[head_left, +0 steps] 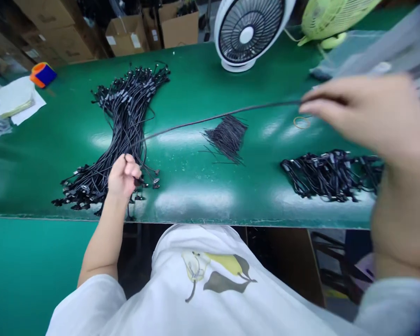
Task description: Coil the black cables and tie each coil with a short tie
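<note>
A single black cable (196, 122) stretches across the table between my two hands. My left hand (125, 173) is closed round its left end, near the front of a large pile of loose black cables (124, 109) with connectors at both ends. Up on the right, my right hand (357, 112) pinches the other part of the cable between thumb and fingers, blurred by motion. Under the stretched cable lies a heap of short black ties (228, 137). Below my right hand are bundled black cables (327, 175), folded up on the table.
A white fan (247, 35) and a green fan (332, 21) stand along the back edge. A rubber band (301, 122) lies at the right. Paper (19, 100) and an orange and blue tape roll (43, 74) are at the far left. Cardboard boxes (128, 35) stand behind the green table (196, 196).
</note>
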Action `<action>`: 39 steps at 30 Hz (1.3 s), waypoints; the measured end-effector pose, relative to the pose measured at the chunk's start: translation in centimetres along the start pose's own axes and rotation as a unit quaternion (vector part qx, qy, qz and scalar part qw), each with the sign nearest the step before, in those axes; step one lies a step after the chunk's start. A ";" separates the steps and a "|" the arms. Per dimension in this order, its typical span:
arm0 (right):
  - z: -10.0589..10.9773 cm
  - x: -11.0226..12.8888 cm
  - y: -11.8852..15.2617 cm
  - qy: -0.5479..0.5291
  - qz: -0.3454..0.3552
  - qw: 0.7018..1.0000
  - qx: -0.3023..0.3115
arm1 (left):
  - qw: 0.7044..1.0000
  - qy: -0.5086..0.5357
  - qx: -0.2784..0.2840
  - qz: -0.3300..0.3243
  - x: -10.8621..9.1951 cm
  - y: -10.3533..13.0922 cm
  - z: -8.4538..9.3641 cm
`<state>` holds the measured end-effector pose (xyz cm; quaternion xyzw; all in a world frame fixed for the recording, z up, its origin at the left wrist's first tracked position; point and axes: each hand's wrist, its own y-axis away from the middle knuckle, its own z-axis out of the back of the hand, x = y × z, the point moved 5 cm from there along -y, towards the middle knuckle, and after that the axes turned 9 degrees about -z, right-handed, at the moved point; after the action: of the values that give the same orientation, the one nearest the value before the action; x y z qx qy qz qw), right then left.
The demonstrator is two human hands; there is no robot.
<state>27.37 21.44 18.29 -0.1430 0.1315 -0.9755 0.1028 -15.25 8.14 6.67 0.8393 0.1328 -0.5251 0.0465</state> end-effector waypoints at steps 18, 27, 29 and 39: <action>-9.3 -8.6 8.1 -0.087 -0.062 0.986 0.124 | 0.765 -0.592 0.255 0.018 -1.1 2.0 4.8; -9.5 -4.8 9.1 0.146 -0.063 0.972 0.173 | 0.933 -0.294 0.188 0.088 2.3 4.7 1.9; -10.4 -0.7 11.2 0.179 0.007 0.954 0.239 | 0.972 -0.179 0.116 0.101 3.6 4.8 0.4; -10.5 12.8 12.8 -0.115 0.258 0.916 0.283 | 0.903 -0.323 0.277 0.056 7.4 6.3 -8.3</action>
<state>14.24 8.73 8.11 -0.1798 -0.1306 -0.8884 0.4017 -3.28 5.22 3.31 0.6091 -0.0878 -0.7794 -0.1179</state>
